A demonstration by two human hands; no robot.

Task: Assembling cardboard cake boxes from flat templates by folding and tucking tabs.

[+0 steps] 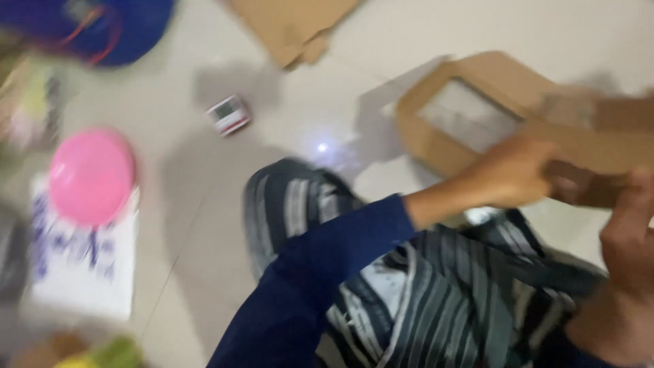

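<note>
A brown cardboard box (470, 75) with a clear window in its lid is held up at the right, above my striped lap (436, 293). My left hand (511, 170), in a dark blue sleeve, grips the box's near side. My right hand (630, 232) grips its right end from below. The picture is blurred by motion.
On the pale tiled floor lie a pink round bowl (92, 176) on a white printed sheet (82, 266), a small red and white device (228, 114), flat cardboard pieces (293, 27) at the top and a blue object (102, 27) at the top left.
</note>
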